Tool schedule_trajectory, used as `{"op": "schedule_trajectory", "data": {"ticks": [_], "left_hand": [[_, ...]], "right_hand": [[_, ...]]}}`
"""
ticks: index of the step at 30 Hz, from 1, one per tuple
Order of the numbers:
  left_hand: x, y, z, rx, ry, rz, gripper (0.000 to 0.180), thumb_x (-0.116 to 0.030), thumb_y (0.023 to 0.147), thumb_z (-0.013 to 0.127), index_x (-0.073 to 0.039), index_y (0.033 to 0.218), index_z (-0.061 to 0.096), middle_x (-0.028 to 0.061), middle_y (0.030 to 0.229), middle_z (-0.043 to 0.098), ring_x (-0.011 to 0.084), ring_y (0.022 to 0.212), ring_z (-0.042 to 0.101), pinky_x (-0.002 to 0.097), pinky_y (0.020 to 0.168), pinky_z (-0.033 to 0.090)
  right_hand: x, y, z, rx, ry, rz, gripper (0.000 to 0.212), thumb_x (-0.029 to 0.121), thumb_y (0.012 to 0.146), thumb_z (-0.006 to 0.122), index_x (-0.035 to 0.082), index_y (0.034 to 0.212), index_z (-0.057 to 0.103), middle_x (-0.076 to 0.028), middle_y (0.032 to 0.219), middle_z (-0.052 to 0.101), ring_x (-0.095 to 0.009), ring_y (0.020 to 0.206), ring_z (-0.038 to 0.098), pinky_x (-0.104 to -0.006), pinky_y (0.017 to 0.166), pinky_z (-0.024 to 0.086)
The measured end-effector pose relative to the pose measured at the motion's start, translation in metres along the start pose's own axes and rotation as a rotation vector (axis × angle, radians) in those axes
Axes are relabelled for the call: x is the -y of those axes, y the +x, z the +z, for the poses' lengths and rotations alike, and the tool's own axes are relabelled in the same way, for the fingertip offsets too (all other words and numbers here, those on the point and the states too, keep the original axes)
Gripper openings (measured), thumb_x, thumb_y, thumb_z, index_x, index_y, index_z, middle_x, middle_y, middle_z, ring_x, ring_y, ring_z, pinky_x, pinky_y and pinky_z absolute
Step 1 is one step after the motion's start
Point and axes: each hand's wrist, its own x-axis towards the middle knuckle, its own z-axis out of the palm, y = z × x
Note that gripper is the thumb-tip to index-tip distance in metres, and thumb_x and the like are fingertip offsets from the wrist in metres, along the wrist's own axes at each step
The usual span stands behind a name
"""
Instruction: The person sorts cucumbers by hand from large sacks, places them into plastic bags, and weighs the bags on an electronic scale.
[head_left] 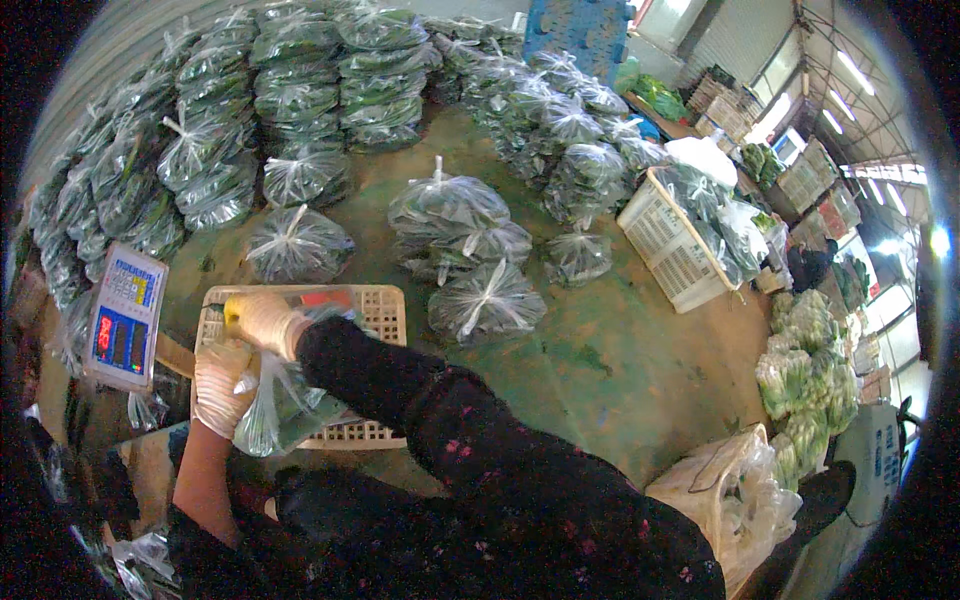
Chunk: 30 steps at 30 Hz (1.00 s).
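Observation:
A clear plastic bag (286,408) of green vegetables leans on the near side of a cream plastic crate (392,310). My left hand (222,388), in a whitish glove, is closed round the gathered upper part of this bag. Just beyond it my right hand (266,322), also gloved, curls its fingers above the crate's left side. Yellow shows at those fingertips, but what they grip is hidden. Left of the crate stands a digital scale display (124,318) with red lit digits. A red patch (327,298) shows inside the crate.
Tied bags of greens (487,300) lie on the floor beyond the crate. High stacks of similar bags (297,90) line the far and left sides. A tilted white crate (672,245) full of bags stands right; a cream bin (700,480) with plastic bags is near right.

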Motion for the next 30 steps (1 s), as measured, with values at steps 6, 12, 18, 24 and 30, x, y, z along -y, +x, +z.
{"op": "schedule_trajectory", "data": {"ticks": [6,12,18,24,30], "left_hand": [[-0.037,-0.073,0.052,0.003,-0.204,-0.137,0.019,-0.022,0.081,0.059,-0.009,0.067,0.061,0.0083,0.064,0.06,0.0267,0.061,0.059,0.0391,0.059,0.047],[-0.035,-0.092,0.092,-0.196,-1.486,-0.96,0.019,-0.016,0.086,0.063,-0.007,0.07,0.056,-0.002,0.067,0.052,0.0119,0.06,0.045,0.0286,0.061,0.045],[-0.053,-0.096,0.077,-0.162,-0.833,-0.526,0.008,-0.016,0.088,0.06,-0.01,0.093,0.062,0.0005,0.073,0.06,0.0116,0.067,0.054,0.0303,0.067,0.043],[-0.076,-0.08,-0.006,-0.049,-1.254,-0.735,0.017,-0.025,0.094,0.051,-0.012,0.093,0.062,-0.0033,0.079,0.062,0.0098,0.074,0.056,0.0298,0.077,0.04],[-0.099,-0.102,-0.053,0.047,-1.391,-0.754,0.029,-0.03,0.092,0.057,-0.005,0.078,0.06,0.0014,0.072,0.059,0.0106,0.067,0.053,0.0247,0.063,0.041]], "right_hand": [[-0.088,-0.043,-0.039,0.173,-0.433,0.208,0.02,0.018,0.084,0.05,0.007,0.092,0.066,-0.018,0.084,0.067,-0.036,0.082,0.065,-0.0471,0.069,0.051],[-0.053,-0.047,-0.05,0.126,-0.404,0.192,0.027,0.023,0.079,0.061,0.008,0.101,0.064,-0.017,0.1,0.066,-0.035,0.092,0.063,-0.0449,0.077,0.049],[0.013,-0.084,-0.007,0.377,-0.346,-0.132,0.042,0.021,0.067,0.071,0.006,0.106,0.062,-0.014,0.093,0.067,-0.033,0.088,0.065,-0.0427,0.072,0.051],[0.016,-0.109,-0.002,0.359,-0.222,0.034,0.022,0.017,0.078,0.057,0.011,0.097,0.066,-0.015,0.087,0.068,-0.035,0.086,0.065,-0.044,0.073,0.05],[0.01,-0.182,-0.049,0.385,0.151,0.309,0.029,0.028,0.082,0.055,0.009,0.1,0.064,-0.018,0.092,0.066,-0.037,0.088,0.062,-0.0451,0.078,0.047]]}}
